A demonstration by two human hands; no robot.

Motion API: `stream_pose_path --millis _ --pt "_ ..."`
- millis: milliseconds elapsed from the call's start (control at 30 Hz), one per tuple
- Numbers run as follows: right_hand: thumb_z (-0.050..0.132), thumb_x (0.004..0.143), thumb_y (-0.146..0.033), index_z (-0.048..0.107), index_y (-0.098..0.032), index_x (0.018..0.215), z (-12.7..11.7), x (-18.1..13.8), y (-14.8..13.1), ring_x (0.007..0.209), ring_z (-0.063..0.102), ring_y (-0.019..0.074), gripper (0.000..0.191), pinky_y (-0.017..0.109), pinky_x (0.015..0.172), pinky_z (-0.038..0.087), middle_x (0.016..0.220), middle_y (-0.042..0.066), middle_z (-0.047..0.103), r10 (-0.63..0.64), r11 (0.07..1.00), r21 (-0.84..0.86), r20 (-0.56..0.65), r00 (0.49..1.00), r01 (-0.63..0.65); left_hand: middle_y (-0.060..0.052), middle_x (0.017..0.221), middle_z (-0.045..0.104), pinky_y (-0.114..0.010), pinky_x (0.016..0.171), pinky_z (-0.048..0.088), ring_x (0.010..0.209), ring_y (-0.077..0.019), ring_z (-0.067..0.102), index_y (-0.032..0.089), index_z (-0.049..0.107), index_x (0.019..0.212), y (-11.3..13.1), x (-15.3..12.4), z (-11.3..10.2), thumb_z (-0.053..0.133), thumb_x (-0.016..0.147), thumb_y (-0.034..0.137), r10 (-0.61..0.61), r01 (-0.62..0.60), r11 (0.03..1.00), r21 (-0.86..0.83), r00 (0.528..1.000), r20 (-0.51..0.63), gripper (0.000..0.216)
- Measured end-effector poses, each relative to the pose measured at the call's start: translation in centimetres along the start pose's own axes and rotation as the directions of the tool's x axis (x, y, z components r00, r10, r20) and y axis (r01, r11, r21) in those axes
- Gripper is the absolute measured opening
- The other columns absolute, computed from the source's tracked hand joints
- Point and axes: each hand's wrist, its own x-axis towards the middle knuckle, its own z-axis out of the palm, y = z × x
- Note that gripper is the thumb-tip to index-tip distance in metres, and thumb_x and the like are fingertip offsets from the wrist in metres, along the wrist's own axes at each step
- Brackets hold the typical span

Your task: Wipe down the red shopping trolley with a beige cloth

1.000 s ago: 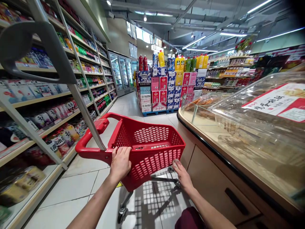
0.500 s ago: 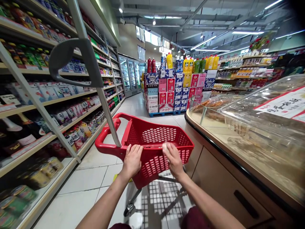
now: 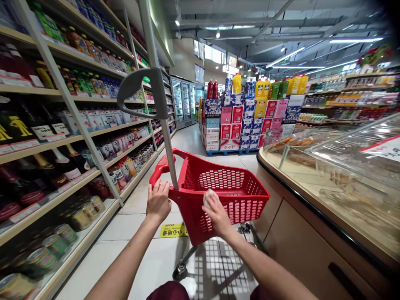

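A red plastic shopping cart basket (image 3: 233,177) with perforated walls stands before me on a wheeled metal frame, its grey handle (image 3: 162,93) raised on a pole at the left. My left hand (image 3: 158,203) holds the red rim at the basket's left end, fingers bent over it. In my right hand (image 3: 217,214) is a crumpled white cloth (image 3: 210,197), pressed against the near side of the basket just under its rim. The fingers partly cover the cloth.
Drink shelves (image 3: 106,166) run along the left. Stacked drink cartons (image 3: 231,127) stand ahead on a blue pallet. At right is a food counter (image 3: 290,179) with clear covers, close to the basket. A yellow floor sticker (image 3: 173,230) lies below.
My left hand has shifted left along the rim to the basket's left end. The right hand has moved the cloth left and off the rim's top. The view has turned left.
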Motion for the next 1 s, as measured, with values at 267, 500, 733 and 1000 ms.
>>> stream_pose_path --millis 267,500,733,1000 --pt "0.042 0.085 -0.012 0.054 -0.028 0.115 2.5 4.4 -4.9 0.13 0.025 0.023 0.036 0.053 0.101 0.031 0.135 0.006 0.041 0.013 1.0 0.007 -0.013 1.0 -0.013 -0.01 0.124 0.051 -0.052 0.106 0.019 0.126 -0.0272 0.03 0.013 0.049 0.117 0.5 -0.5 0.6 0.04 0.063 0.003 0.034 -0.034 0.999 -0.035 0.999 -0.001 0.056" --pt "0.039 0.087 -0.016 0.06 -0.023 0.105 2.5 3.4 -6.0 0.122 0.039 0.0177 0.028 0.041 0.097 0.042 0.117 0.005 0.058 -0.142 0.989 0.048 0.109 0.984 0.138 -0.008 0.128 0.049 -0.049 0.106 0.022 0.126 -0.0245 0.032 0.015 0.048 0.121 0.1 -0.6 0.7 0.04 0.063 0.002 0.083 -0.081 0.996 -0.046 0.996 0.044 0.059" --pt "0.043 0.084 -0.013 0.053 -0.023 0.115 -0.5 18.4 -5.3 0.13 0.024 0.0181 0.034 0.048 0.109 0.016 0.127 0.002 0.05 -0.481 0.868 -0.044 0.171 0.86 0.495 -0.01 0.126 0.05 -0.047 0.106 0.025 0.125 -0.0241 0.034 0.012 0.05 0.119 0.1 -0.8 0.3 0.041 0.064 0.003 0.077 -0.073 0.996 -0.055 0.994 0.075 0.056" --pt "0.038 0.084 -0.006 0.043 -0.019 0.124 -3.2 25.6 -4.4 0.133 0.013 0.0191 0.042 0.05 0.109 0.01 0.138 0.001 0.036 -0.512 0.833 -0.125 0.194 0.837 0.538 -0.007 0.129 0.048 -0.046 0.105 0.025 0.124 -0.0231 0.035 0.014 0.048 0.122 -0.2 -1.0 -0.5 0.04 0.064 0.002 0.091 -0.084 0.993 -0.082 0.991 0.094 0.06"
